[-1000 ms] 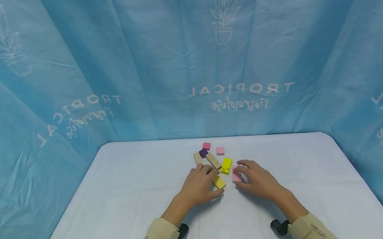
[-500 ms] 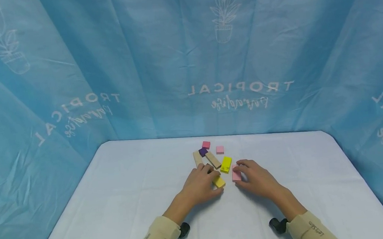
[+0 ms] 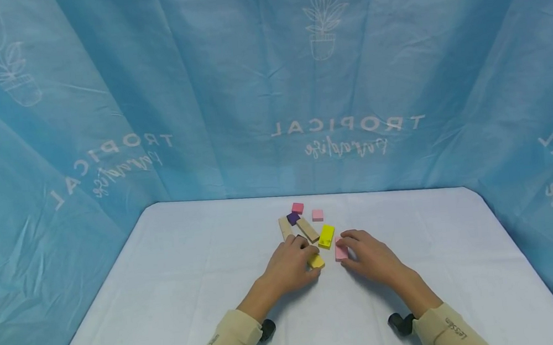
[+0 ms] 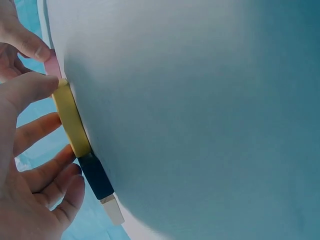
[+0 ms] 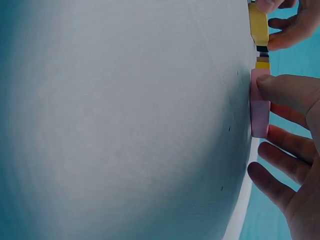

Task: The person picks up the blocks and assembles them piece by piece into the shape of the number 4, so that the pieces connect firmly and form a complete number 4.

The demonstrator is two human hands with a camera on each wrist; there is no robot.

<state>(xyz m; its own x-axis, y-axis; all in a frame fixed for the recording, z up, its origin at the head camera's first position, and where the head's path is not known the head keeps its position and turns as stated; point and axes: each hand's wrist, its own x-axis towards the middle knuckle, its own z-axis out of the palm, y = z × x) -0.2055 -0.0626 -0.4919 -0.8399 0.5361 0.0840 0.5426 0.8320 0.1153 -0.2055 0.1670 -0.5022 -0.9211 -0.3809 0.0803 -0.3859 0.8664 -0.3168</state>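
In the head view, my left hand point(image 3: 289, 264) pinches a yellow block point(image 3: 317, 261), thumb at its near end and fingers over its far side. The left wrist view shows the thumb on one end of that yellow block point(image 4: 72, 120). A dark block point(image 4: 96, 176) adjoins its other end, partly hidden by the fingers in the head view. To the right, my right hand point(image 3: 372, 257) grips a pink block point(image 3: 341, 250) lying flat on the table. Its thumb presses one end of the pink block point(image 5: 260, 107) in the right wrist view, fingers along the far side.
Beyond the hands lie a brighter yellow block point(image 3: 326, 236), two plain wooden blocks, one slanted point(image 3: 308, 230) and one partly behind the left hand point(image 3: 285, 228), a purple block point(image 3: 293, 218), a small pink block point(image 3: 318, 215) and a red-pink block point(image 3: 298, 208). A blue curtain point(image 3: 228, 88) hangs behind the white table point(image 3: 189, 247).
My left thumb has drawn in against the near end of the yellow block. The right hand stays almost still at the pink block. The other blocks have not moved on the table.
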